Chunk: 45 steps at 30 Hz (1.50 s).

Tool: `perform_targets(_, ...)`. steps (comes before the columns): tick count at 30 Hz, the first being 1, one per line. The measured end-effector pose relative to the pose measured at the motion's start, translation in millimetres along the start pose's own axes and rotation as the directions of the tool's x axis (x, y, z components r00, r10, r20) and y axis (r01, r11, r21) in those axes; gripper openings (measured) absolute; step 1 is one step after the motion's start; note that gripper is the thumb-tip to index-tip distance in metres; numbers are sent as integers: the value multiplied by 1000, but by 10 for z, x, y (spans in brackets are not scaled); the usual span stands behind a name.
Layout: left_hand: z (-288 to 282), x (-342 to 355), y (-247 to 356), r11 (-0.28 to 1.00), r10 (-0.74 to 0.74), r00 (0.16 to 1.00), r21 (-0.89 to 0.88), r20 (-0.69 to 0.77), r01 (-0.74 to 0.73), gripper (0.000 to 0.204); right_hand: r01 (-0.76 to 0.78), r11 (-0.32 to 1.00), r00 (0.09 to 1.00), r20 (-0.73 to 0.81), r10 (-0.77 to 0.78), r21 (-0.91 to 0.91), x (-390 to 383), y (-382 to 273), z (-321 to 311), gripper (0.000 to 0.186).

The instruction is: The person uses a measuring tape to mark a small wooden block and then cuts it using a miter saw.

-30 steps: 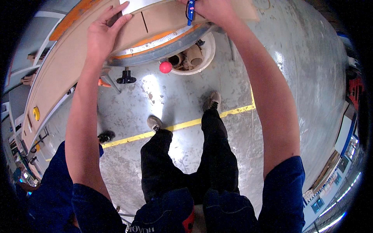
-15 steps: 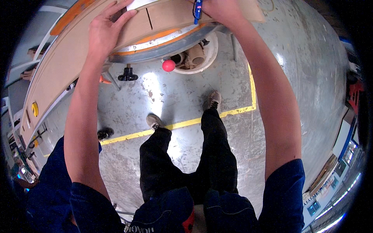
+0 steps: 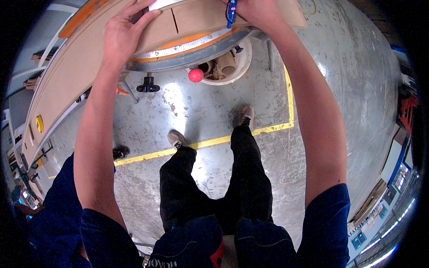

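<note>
Blue pen at right hand (fingers cropped, can't tell) points toward surface edge nearest; left hand: fingers apart.

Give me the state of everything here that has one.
Left hand: thumb spread from fingers
Right hand: fingers partly hidden, grip unclear
Blue pen: at right hand, tip state unclear
Brown board: flat, bearing a dark line
Pale flat piece: at the board, partly cropped
White bucket: open-topped, holding brown pieces
Yellow tape measure: lying down, blade unclear
</note>
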<state>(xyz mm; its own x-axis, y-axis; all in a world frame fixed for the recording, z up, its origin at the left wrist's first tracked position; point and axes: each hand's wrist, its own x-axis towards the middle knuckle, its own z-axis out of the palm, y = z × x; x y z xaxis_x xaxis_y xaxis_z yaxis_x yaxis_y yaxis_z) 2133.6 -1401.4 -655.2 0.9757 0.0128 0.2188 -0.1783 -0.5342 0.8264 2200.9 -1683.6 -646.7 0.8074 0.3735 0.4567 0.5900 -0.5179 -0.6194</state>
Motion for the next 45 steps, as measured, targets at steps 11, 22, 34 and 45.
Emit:
perform_targets(11, -9, -22, 23, 991, 70, 997, 119, -24, -66, 33, -4, 1000, 1000, 14, 5, -5, 16, 0, 9, 23)
perform_targets(22, 5, -54, 127, 892, 229, 972, 409, -41, -193, 32, 81, 995, 997, 6, -81, -65, 25, 15, 51, 27)
perform_targets(34, -112, 67, -155, 797, 321, 946, 526, 47, -296, 38, 127, 902, 992, 50, -116, -413, -12, 6, 99, 32)
perform_targets(45, -215, 42, 103, 907, 81, 995, 410, 52, -95, 39, 172, 872, 958, 285, -39, -458, 194, -296, 133, 34)
